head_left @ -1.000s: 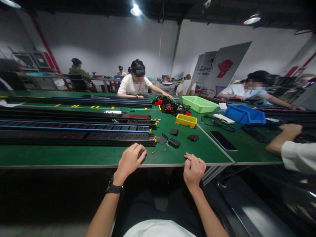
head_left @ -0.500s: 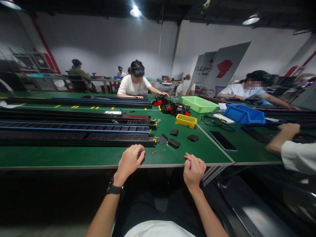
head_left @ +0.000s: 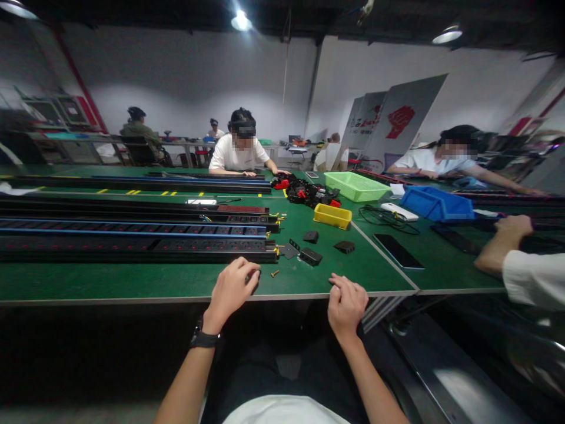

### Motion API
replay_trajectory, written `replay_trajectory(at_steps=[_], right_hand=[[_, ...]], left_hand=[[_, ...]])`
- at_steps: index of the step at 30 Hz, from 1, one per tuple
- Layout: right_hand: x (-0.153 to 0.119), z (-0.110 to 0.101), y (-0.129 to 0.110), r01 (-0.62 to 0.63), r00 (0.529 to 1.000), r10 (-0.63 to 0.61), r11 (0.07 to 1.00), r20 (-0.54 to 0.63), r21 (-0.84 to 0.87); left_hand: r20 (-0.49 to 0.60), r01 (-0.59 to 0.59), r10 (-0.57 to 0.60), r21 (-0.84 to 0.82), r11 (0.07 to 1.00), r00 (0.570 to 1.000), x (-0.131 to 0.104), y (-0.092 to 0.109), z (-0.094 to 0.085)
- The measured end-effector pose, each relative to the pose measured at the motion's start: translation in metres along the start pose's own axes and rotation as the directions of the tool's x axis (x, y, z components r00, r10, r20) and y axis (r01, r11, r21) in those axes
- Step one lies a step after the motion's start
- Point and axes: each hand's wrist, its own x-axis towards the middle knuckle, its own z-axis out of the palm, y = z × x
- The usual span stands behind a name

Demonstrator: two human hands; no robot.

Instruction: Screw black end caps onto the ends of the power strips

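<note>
- Far left, long black power strips (head_left: 132, 238) with rows of red-marked sockets lie lengthwise on the green worktop (head_left: 132, 280), their near ends stopping just short of the person's hands.
- The left hand (head_left: 230, 290) rests at the worktop's front edge with the fingers curled in; the grip looks closed around something small and dark, but the piece is hidden by the fingers, so I cannot tell what it is.
- Just right of that hand a small brass-coloured screw (head_left: 275, 273) lies loose on the worktop, apart from the fingers.
- Beyond the screw sit a grey metal bracket (head_left: 290, 249) and black end caps (head_left: 311, 256), near the end of the nearest power strip.
- The right hand (head_left: 346, 303) is at the worktop edge with fingers bent loosely and nothing seen in its grip.
- Judged from this, the step in hand is gathering small fasteners; the next move would call for a fine pinch on the screw, which is small and likely to roll.
- Further right are a yellow bin (head_left: 332, 215), a green basket (head_left: 355, 186), a dark phone (head_left: 398, 251), a blue bin (head_left: 436, 204), and another person's arm (head_left: 503, 247).
- Writing: a leaning white board (head_left: 399, 121) carries a red fist emblem; no text is readable.
</note>
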Motion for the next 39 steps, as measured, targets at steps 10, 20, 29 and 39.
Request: replay_trajectory(at_steps=[10,20,29,39], right_hand=[[0.0006,-0.0006,-0.0008,0.006,1.0,-0.006,1.0,-0.004,0.002],[0.0007,-0.0014,-0.0012,-0.002,1.0,0.002,1.0,0.0,0.01],[0.001,-0.0011,0.0,0.015,1.0,-0.015,1.0,-0.006,0.002],[0.0015,-0.0007,-0.0009,0.014,1.0,-0.014,1.0,-0.008,0.011]], left_hand=[[-0.019,-0.005,0.005,0.021,1.0,1.0,0.0005,0.0002,0.0017],[0.02,-0.012,0.011,0.044,0.999,1.0,0.001,-0.0015,0.0009],[0.033,0.028,-0.029,0.018,0.999,0.999,0.0013,-0.0016,0.0001],[-0.013,0.043,-0.043,0.001,0.999,0.999,0.0015,0.0014,-0.0009]])
